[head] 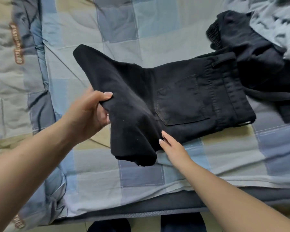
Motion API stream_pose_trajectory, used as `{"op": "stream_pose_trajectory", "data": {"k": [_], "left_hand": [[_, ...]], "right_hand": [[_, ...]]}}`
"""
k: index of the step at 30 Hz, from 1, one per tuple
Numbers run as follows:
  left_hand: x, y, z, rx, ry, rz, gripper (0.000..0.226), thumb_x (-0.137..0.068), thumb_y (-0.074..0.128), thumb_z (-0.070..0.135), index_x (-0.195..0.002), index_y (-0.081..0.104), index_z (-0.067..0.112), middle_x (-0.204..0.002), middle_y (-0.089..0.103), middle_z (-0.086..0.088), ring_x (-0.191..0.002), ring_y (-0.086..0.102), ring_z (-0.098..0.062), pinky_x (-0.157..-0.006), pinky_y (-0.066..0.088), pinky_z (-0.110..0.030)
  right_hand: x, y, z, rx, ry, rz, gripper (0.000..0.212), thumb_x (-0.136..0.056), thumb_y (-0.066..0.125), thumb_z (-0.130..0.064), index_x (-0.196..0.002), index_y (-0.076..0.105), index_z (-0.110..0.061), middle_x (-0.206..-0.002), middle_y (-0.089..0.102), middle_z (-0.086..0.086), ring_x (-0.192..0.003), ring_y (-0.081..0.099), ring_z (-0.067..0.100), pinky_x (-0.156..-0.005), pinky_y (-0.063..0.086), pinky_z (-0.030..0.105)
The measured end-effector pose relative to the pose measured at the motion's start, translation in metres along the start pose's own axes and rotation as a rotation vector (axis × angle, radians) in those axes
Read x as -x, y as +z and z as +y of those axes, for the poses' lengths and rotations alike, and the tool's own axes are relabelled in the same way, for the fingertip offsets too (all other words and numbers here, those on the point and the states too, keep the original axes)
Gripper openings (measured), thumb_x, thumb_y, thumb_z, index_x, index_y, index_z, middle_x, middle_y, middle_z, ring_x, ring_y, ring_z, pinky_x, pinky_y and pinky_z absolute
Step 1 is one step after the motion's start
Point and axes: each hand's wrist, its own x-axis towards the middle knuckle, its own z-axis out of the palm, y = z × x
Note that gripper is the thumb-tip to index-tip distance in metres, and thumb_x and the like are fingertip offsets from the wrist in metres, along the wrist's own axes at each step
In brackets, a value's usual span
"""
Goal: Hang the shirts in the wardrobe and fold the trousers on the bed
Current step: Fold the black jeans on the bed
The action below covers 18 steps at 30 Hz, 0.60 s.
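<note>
Trouser-folding step judged to be in hand; fold partly made.

Right hand (172,147), nearest: fingers are being held straight and flat, tips touching the near edge of the trousers (182,99); nothing is being gripped.

Left hand (90,113): fingers and thumb are being curled round the lifted leg end, a thick bunch of cloth being pinched; the leg section is being held up off the bed (141,173), its hem hanging loose and uneven.

Trousers are lying mid-bed, waistband to the right, back pocket (181,104) facing up. Black, heavy woven cloth, denim-like; stitched seams and a belt loop are showing.

Next move, as judged: the leg end is to be carried over toward the waistband and laid square, the fold line being pinned by the flat hand.

Sheet: checked blue, grey and tan, thin, creased.

Farther right: a dark garment (251,52), ribbed at one edge, is lying crumpled just beside the waistband; pale grey-blue cloth (274,22) is being heaped behind it.
</note>
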Motion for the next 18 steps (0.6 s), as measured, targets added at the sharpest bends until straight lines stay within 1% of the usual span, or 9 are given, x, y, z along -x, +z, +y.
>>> {"op": "stream_pose_trajectory", "data": {"k": [3, 5, 7, 9, 12, 13, 15, 16, 18], "left_hand": [[-0.015, 0.050, 0.005, 0.006, 0.054, -0.069, 0.044, -0.080, 0.045, 0.006, -0.124, 0.045, 0.009, -0.087, 0.069, 0.002, -0.072, 0.067, -0.013, -0.057, 0.054, -0.026], [-0.032, 0.082, 0.004, -0.009, 0.065, -0.077, 0.036, -0.079, 0.048, 0.005, -0.114, 0.048, 0.013, -0.083, 0.068, 0.001, -0.065, 0.065, -0.014, -0.052, 0.053, -0.024], [-0.055, 0.119, -0.001, -0.062, 0.058, -0.096, 0.035, -0.080, 0.050, 0.006, -0.113, 0.049, 0.018, -0.088, 0.062, -0.004, -0.070, 0.061, -0.022, -0.055, 0.052, -0.027], [-0.079, 0.157, -0.010, -0.113, 0.037, -0.083, 0.038, -0.078, 0.053, 0.008, -0.113, 0.050, 0.023, -0.086, 0.052, -0.008, -0.069, 0.049, -0.027, -0.052, 0.049, -0.026], [-0.114, 0.205, -0.025, -0.158, 0.011, -0.070, 0.038, -0.079, 0.053, 0.007, -0.110, 0.050, 0.028, -0.069, 0.045, 0.001, -0.044, 0.040, -0.009, -0.045, 0.045, -0.019], [-0.126, 0.220, -0.032, -0.185, -0.005, -0.067, 0.039, -0.082, 0.052, 0.006, -0.110, 0.049, 0.032, -0.067, 0.045, 0.002, -0.041, 0.039, -0.007, -0.048, 0.048, -0.020], [-0.148, 0.240, -0.045, -0.231, -0.044, -0.045, 0.045, -0.084, 0.050, 0.004, -0.113, 0.047, 0.039, -0.065, 0.044, 0.003, -0.040, 0.040, -0.006, -0.056, 0.051, -0.023], [-0.159, 0.249, -0.051, -0.241, -0.065, -0.035, 0.051, -0.085, 0.049, 0.004, -0.120, 0.044, 0.040, -0.066, 0.044, 0.002, -0.042, 0.040, -0.006, -0.058, 0.052, -0.023], [-0.177, 0.260, -0.065, -0.246, -0.127, -0.035, 0.071, -0.087, 0.050, 0.004, -0.142, 0.026, 0.041, -0.071, 0.046, 0.000, -0.051, 0.046, -0.008, -0.062, 0.053, -0.024]], "right_hand": [[0.006, -0.036, -0.037, -0.265, -0.060, 0.034, 0.040, -0.096, 0.051, -0.036, -0.134, 0.051, -0.028, -0.140, 0.051, -0.006, -0.126, 0.048, 0.009, -0.105, 0.041, 0.033], [0.011, -0.063, -0.071, -0.538, -0.112, -0.017, 0.052, -0.086, 0.058, -0.054, -0.132, 0.053, -0.031, -0.135, 0.055, -0.006, -0.121, 0.054, 0.011, -0.099, 0.045, 0.036], [0.017, -0.095, -0.099, -0.681, -0.165, -0.115, 0.066, -0.074, 0.054, -0.068, -0.130, 0.055, -0.033, -0.131, 0.059, -0.005, -0.118, 0.058, 0.014, -0.097, 0.047, 0.040], [0.021, -0.126, -0.113, -0.709, -0.239, -0.210, 0.064, -0.081, 0.043, -0.068, -0.128, 0.058, -0.026, -0.120, 0.065, -0.002, -0.114, 0.060, 0.017, -0.099, 0.047, 0.041], [0.028, -0.166, -0.112, -0.735, -0.289, -0.255, 0.052, -0.090, 0.039, -0.060, -0.103, 0.065, -0.017, -0.094, 0.065, 0.001, -0.093, 0.063, 0.016, -0.088, 0.051, 0.030], [0.029, -0.180, -0.108, -0.735, -0.283, -0.240, 0.048, -0.089, 0.042, -0.058, -0.098, 0.064, -0.017, -0.093, 0.064, 0.003, -0.091, 0.063, 0.017, -0.086, 0.053, 0.030], [0.029, -0.204, -0.099, -0.718, -0.248, -0.177, 0.041, -0.087, 0.048, -0.053, -0.101, 0.064, -0.018, -0.099, 0.066, 0.008, -0.094, 0.066, 0.020, -0.086, 0.055, 0.031], [0.027, -0.216, -0.093, -0.700, -0.230, -0.153, 0.038, -0.089, 0.050, -0.050, -0.104, 0.066, -0.019, -0.103, 0.069, 0.008, -0.095, 0.068, 0.020, -0.083, 0.056, 0.030], [0.020, -0.235, -0.077, -0.608, -0.195, -0.093, 0.027, -0.094, 0.052, -0.041, -0.108, 0.067, -0.023, -0.106, 0.072, 0.005, -0.097, 0.069, 0.018, -0.078, 0.056, 0.030]]}}
